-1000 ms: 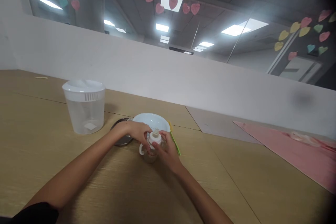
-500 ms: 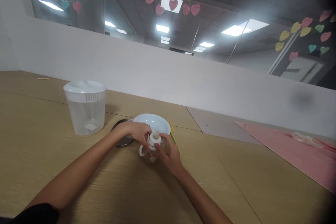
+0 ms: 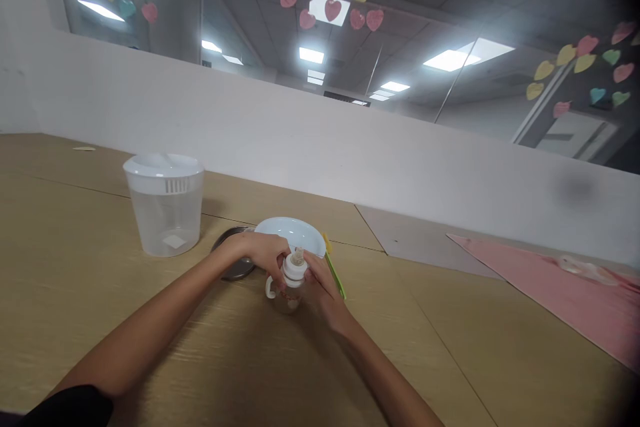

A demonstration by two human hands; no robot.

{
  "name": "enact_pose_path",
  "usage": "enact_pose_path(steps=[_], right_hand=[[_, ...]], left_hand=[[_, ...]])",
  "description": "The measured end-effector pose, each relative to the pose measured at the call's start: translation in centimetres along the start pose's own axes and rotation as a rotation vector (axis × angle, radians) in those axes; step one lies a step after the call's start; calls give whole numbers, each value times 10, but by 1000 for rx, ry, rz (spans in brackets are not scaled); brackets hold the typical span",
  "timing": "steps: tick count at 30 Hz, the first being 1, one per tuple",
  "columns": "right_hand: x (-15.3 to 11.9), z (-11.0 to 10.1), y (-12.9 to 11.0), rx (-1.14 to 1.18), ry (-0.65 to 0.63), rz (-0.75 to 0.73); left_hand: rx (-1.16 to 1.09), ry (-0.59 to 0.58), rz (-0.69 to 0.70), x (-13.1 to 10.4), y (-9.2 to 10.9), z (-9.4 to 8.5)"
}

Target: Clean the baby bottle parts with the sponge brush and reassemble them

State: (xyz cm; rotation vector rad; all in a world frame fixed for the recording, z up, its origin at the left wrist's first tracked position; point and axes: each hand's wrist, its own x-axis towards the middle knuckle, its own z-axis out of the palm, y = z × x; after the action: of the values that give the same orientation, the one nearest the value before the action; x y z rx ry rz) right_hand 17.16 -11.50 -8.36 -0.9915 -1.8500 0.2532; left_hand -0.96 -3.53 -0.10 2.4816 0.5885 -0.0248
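A clear baby bottle with a white collar, a pale nipple on top and a white side handle stands upright on the table. My left hand is closed around its upper left side, thumb in front and fingers behind. On the other side, my right hand has its fingers wrapped against the white collar; part of them is hidden behind it. Right behind the hands sits a white bowl, and a dark round metal lid or dish lies partly under my left wrist.
A green-handled brush with a yellow end lies right of the bowl. On the left stands a clear plastic bucket with a white lid. A pink sheet covers the table's right side. The white wall closes off the back.
My right thumb has moved off the front of the bottle's collar toward its right side. My left hand and the bottle stay in place.
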Motion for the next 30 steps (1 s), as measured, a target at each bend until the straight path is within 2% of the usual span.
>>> enact_pose_path(steps=[3,8,12,17,21,26,28,30], right_hand=[[0,1,-3,73,-68,44],[-3,3,7,112,2,87],[-3,3,15,-12,67,-25],[-3,3,7,-218,170,-106],[-5,2,-1,-257,239,-158],[-8,3,-4,-309,256,-258],[-9,6,-5,-288,254,-228],[-9,9,-5,-225,243,-130]], left_hand=[[4,-11,-10,2,-1,1],[39,-9,-34,7,-4,2],[80,-28,-86,8,-2,2],[75,-31,-98,8,-2,2],[87,-36,-112,10,-6,3],[106,-35,-129,11,-9,4],[117,-42,-136,11,-8,4],[126,-45,-132,11,-6,4]])
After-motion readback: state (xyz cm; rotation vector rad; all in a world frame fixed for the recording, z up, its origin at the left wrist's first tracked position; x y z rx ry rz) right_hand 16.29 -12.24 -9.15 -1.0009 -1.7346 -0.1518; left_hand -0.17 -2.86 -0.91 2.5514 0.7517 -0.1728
